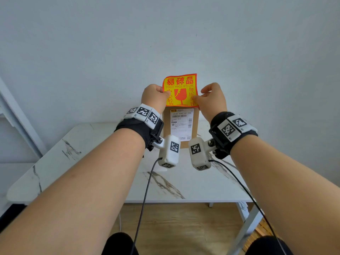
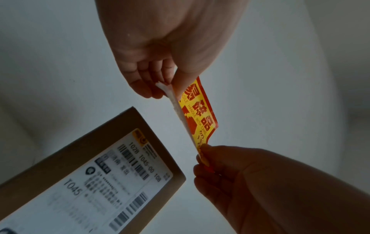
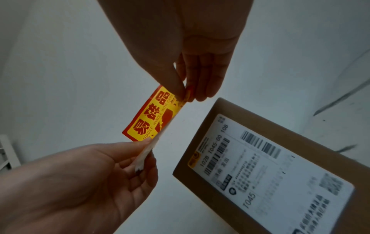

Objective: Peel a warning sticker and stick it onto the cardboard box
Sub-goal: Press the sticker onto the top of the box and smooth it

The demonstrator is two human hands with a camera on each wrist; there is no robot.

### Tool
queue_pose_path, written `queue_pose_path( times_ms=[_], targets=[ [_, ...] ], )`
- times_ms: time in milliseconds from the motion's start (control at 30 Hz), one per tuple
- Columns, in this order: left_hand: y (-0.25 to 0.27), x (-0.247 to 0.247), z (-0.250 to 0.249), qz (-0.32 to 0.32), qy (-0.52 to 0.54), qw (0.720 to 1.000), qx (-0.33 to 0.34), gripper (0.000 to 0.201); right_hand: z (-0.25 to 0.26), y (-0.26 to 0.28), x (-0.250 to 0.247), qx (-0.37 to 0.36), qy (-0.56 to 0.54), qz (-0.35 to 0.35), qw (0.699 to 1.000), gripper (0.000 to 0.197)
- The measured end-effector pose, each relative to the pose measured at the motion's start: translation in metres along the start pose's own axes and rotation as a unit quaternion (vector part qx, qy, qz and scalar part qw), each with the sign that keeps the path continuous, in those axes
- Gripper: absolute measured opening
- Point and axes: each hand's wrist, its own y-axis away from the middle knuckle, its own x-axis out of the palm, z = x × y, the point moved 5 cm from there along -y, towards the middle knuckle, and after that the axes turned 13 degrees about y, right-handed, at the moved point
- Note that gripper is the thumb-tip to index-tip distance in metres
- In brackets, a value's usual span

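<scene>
Both hands pinching the fragile sticker (image 1: pixel 180 90), left hand (image 1: pixel 154 96) on its white backing (image 2: pixel 181 114), right hand (image 1: pixel 211 100) on the opposite edge. Mid-peel by the look. Next up: pull apart, then down to the cardboard box (image 1: pixel 195 124).

Below the pinching hands, the cardboard box (image 1: pixel 181 126) stands against the wall (image 1: pixel 165 34), blocking passage downward and behind. Either side of the grip lies open air.

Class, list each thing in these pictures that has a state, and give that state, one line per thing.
Sticker: held up in the air, white backing partly peeled.
Box: closed, on the table, shipping label on top, no sticker yet.
Left hand: pinches the sticker's left edge.
Right hand: pinches its right edge.
</scene>
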Motion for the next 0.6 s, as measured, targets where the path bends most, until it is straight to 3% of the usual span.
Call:
queue_pose_path(
  times_ms=[200,600],
  targets=[
    [-0.024,0.001,0.002,0.003,-0.026,1.0,-0.007,0.054,0.008,-0.021,0.008,-0.053,0.077,0.013,0.996,0.007],
    [-0.039,0.013,0.024,0.021,-0.019,0.998,-0.047,0.07,-0.005,-0.035,0.022,-0.062,0.133,0.022,0.989,0.013]
  ],
)
